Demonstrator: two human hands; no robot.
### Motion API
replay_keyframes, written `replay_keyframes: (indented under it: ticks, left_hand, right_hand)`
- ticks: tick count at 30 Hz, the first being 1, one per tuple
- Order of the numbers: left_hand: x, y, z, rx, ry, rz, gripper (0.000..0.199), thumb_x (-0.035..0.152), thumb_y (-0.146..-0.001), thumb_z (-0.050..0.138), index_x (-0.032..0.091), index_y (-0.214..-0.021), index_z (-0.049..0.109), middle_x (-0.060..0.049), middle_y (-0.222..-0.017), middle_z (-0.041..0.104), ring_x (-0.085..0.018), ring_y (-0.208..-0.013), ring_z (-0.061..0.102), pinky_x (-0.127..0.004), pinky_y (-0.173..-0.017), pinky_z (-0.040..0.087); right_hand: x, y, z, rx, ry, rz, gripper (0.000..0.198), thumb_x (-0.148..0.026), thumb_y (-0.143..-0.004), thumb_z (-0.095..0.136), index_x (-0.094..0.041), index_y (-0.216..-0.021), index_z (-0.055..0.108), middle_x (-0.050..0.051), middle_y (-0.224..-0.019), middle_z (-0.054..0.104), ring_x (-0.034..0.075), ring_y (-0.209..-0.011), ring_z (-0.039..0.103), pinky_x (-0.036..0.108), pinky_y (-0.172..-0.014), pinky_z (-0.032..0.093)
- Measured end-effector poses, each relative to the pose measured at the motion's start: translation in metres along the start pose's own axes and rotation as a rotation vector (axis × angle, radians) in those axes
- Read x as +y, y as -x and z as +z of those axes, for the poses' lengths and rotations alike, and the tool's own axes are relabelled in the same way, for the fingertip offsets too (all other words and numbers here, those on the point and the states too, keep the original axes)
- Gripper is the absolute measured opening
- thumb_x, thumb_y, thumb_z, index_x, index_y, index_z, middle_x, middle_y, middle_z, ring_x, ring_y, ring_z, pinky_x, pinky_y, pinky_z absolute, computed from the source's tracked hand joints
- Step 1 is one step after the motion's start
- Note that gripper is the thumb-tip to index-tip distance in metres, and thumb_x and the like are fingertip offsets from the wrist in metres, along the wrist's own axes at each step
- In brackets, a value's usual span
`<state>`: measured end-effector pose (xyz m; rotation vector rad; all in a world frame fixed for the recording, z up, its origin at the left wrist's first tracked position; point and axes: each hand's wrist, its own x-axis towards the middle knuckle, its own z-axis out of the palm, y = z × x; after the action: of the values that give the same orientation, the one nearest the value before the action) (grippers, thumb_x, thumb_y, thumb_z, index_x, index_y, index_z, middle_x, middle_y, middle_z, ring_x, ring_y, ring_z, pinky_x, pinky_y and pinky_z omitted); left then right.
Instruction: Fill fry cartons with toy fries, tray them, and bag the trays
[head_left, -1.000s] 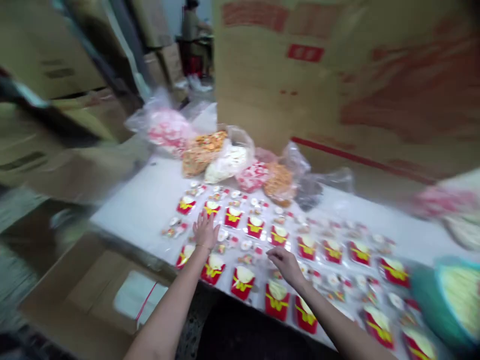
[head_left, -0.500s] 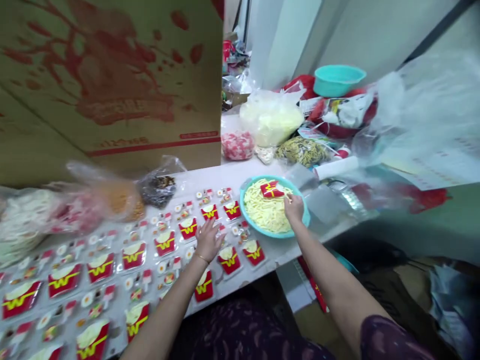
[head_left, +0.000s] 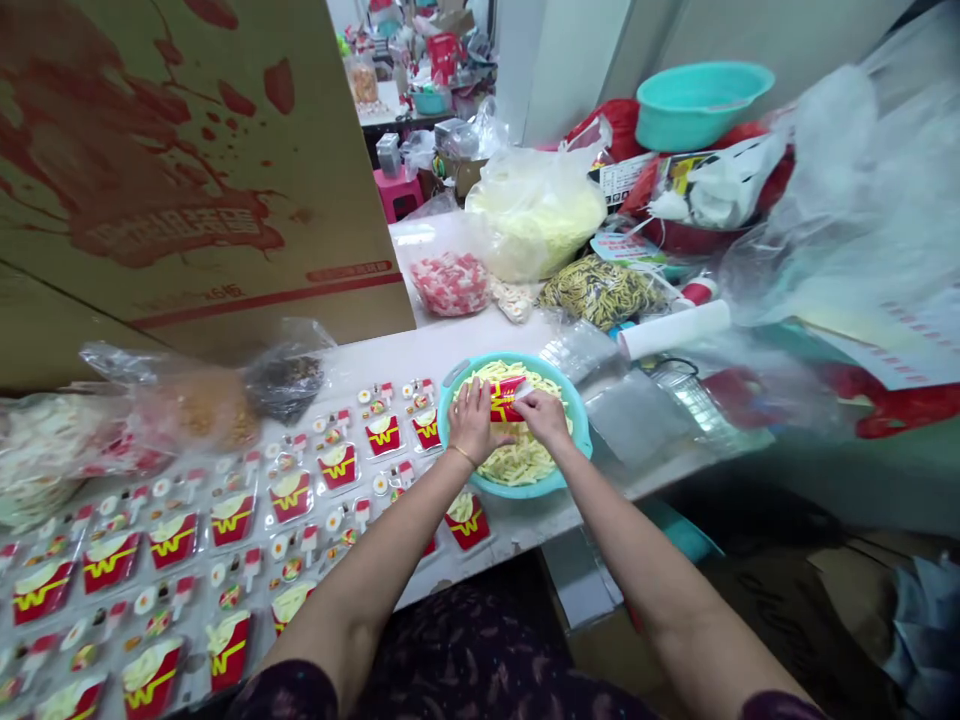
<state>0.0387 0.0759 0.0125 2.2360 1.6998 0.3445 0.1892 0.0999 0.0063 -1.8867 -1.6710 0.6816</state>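
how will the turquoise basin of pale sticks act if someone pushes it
The basin would likely slide rather than tip, being broad and low on the table. Its pale sticks may shift or spill, since they lie loose in a heap.

The left forearm (head_left: 390,540) and right forearm (head_left: 637,560) are slanting inward over the near edge of the surface (head_left: 394,355). The left hand (head_left: 470,425) is facing palm down, fingers pointing forward, thumb sticking out rightward. Just beside it, the right hand (head_left: 545,420) is curling its fingers, pinching with the fingertips.
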Motion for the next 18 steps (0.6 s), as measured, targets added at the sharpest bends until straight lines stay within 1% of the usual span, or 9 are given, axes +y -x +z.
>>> replay_keyframes:
  ticks: [3, 6, 9, 12, 13, 14, 15, 17, 18]
  left_hand:
    - [0.019, -0.027, 0.003, -0.072, 0.013, 0.074, 0.092, 0.047, -0.063, 0.063, 0.015, -0.136, 0.018, -0.015, -0.131, 0.038, -0.031, -0.12, 0.034, -0.041, -0.094, 0.034]
    - [0.027, -0.041, 0.009, -0.105, 0.012, 0.156, 0.086, 0.043, -0.061, 0.065, 0.018, -0.133, 0.025, -0.012, -0.12, 0.046, -0.028, -0.107, 0.044, -0.038, -0.088, 0.039]
    - [0.024, -0.052, 0.011, -0.128, 0.002, 0.128, 0.087, 0.041, -0.059, 0.067, 0.018, -0.132, 0.027, -0.013, -0.122, 0.044, -0.028, -0.11, 0.042, -0.038, -0.092, 0.036]
    - [0.023, -0.058, 0.011, -0.101, 0.019, 0.051, 0.096, 0.044, -0.059, 0.068, 0.016, -0.135, 0.018, -0.016, -0.137, 0.029, -0.032, -0.125, 0.027, -0.044, -0.099, 0.028]
    - [0.023, -0.057, 0.011, -0.094, 0.037, 0.079, 0.1, 0.046, -0.058, 0.068, 0.014, -0.136, 0.014, -0.017, -0.14, 0.022, -0.033, -0.128, 0.021, -0.045, -0.101, 0.025]
    - [0.024, -0.053, 0.011, -0.098, 0.063, 0.144, 0.103, 0.047, -0.057, 0.069, 0.013, -0.136, 0.013, -0.018, -0.142, 0.018, -0.033, -0.13, 0.017, -0.045, -0.102, 0.023]
    - [0.025, -0.046, 0.012, -0.115, 0.094, 0.228, 0.104, 0.048, -0.056, 0.069, 0.011, -0.136, 0.013, -0.018, -0.142, 0.019, -0.032, -0.13, 0.017, -0.044, -0.102, 0.022]
    - [0.025, -0.024, 0.015, -0.171, 0.165, 0.368, 0.098, 0.045, -0.057, 0.068, 0.01, -0.134, 0.02, -0.019, -0.136, 0.031, -0.03, -0.126, 0.027, -0.042, -0.102, 0.025]
    - [0.022, -0.01, 0.017, -0.198, 0.198, 0.384, 0.092, 0.043, -0.058, 0.068, 0.011, -0.132, 0.025, -0.018, -0.13, 0.039, -0.029, -0.121, 0.035, -0.041, -0.1, 0.028]
  right_hand:
    - [-0.007, 0.02, -0.006, 0.043, -0.077, -0.073, 0.019, -0.024, -0.07, 0.051, -0.017, -0.056, 0.062, 0.0, -0.065, 0.059, 0.011, -0.064, 0.053, 0.022, -0.064, 0.04]
    - [0.004, 0.025, -0.025, 0.134, -0.094, -0.028, 0.02, -0.024, -0.069, 0.051, -0.017, -0.052, 0.06, 0.001, -0.065, 0.058, 0.011, -0.063, 0.052, 0.022, -0.063, 0.039]
    - [0.025, 0.025, -0.053, 0.229, -0.092, 0.073, 0.019, -0.025, -0.068, 0.052, -0.018, -0.051, 0.058, 0.001, -0.065, 0.059, 0.012, -0.063, 0.053, 0.023, -0.063, 0.04]
    - [0.038, 0.029, -0.07, 0.271, -0.1, 0.142, 0.019, -0.026, -0.067, 0.052, -0.018, -0.051, 0.058, 0.001, -0.064, 0.059, 0.013, -0.063, 0.053, 0.023, -0.063, 0.04]
    - [0.037, 0.033, -0.07, 0.262, -0.107, 0.147, 0.019, -0.027, -0.068, 0.052, -0.018, -0.051, 0.057, 0.001, -0.064, 0.059, 0.013, -0.063, 0.053, 0.023, -0.063, 0.04]
    - [0.035, 0.038, -0.066, 0.24, -0.117, 0.141, 0.02, -0.027, -0.068, 0.053, -0.018, -0.05, 0.057, 0.001, -0.063, 0.059, 0.012, -0.062, 0.053, 0.023, -0.062, 0.04]
    - [0.03, 0.045, -0.058, 0.204, -0.131, 0.121, 0.02, -0.026, -0.068, 0.053, -0.018, -0.05, 0.056, 0.0, -0.062, 0.058, 0.012, -0.061, 0.053, 0.023, -0.061, 0.04]
    - [0.017, 0.062, -0.038, 0.108, -0.165, 0.055, 0.022, -0.024, -0.07, 0.052, -0.018, -0.049, 0.055, 0.0, -0.06, 0.056, 0.011, -0.06, 0.052, 0.022, -0.06, 0.04]
    - [0.011, 0.072, -0.027, 0.051, -0.183, 0.011, 0.023, -0.023, -0.071, 0.051, -0.018, -0.049, 0.055, 0.0, -0.059, 0.056, 0.011, -0.06, 0.052, 0.022, -0.059, 0.04]
